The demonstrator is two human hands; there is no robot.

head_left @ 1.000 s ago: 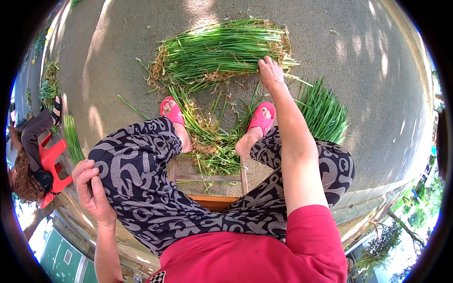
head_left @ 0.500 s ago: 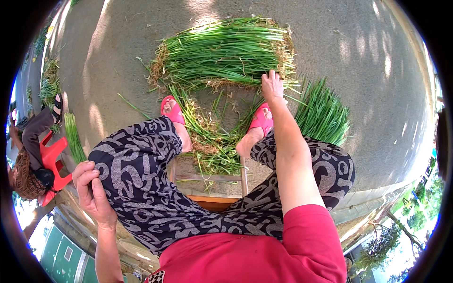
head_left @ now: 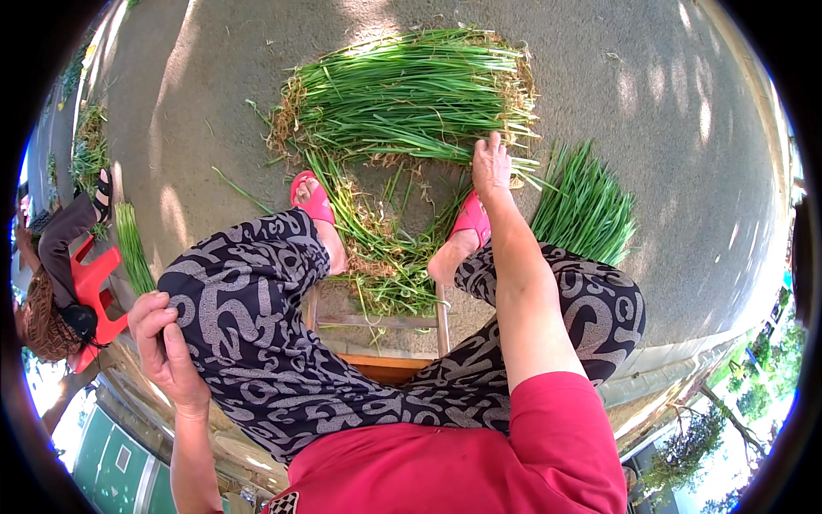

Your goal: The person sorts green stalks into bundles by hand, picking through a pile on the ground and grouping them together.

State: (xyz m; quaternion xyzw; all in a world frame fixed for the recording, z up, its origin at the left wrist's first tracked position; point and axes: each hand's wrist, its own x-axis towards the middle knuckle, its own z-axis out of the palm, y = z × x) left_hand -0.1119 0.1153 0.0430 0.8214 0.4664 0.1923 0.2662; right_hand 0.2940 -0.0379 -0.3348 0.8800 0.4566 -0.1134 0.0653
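Note:
A broad pile of green chives [head_left: 411, 90] lies across the pavement in front of me, with brown, dry ends at both sides. My right hand [head_left: 491, 167] reaches to its near right edge, fingers closed round a few chives whose pale ends stick out to the right. The fingertips are partly lost among the leaves. My left hand [head_left: 169, 351] rests against my left knee, fingers loosely bent, thumb apart, nothing seen in it. Beside my right knee lies a second bunch of chives [head_left: 586, 206]. Loose trimmings [head_left: 385, 248], green and brown, are strewn between my feet.
My feet in pink sandals [head_left: 312, 199] flank the trimmings. A wooden stool [head_left: 377, 323] is beneath me. To the left are a slim green bunch [head_left: 131, 248], a red plastic stool [head_left: 96, 287] and another person's dark-trousered leg [head_left: 64, 240].
My right hand has drawn back slightly toward me at the pile's edge, and the pale chive ends beside it have shifted with it. My left hand stays at my knee.

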